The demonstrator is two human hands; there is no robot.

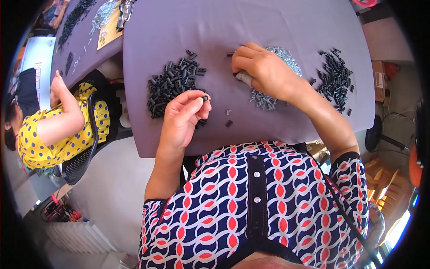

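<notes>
My left hand pinches a small black tube-shaped piece between thumb and fingertips, at the near side of a heap of black cylindrical pieces. Beyond it to the right, my right hand is curled above a pile of small silver springs, covering part of it. A greyish wrap shows at its thumb. Whatever its fingertips grip is hidden. One black piece lies just left of that hand. A loose spring and a single black piece rest between my hands.
Another heap of black pieces lies on the right of the purple-covered table. At left, a person in a yellow dotted top sits by a second table with more piles. A cardboard box stands past the right edge.
</notes>
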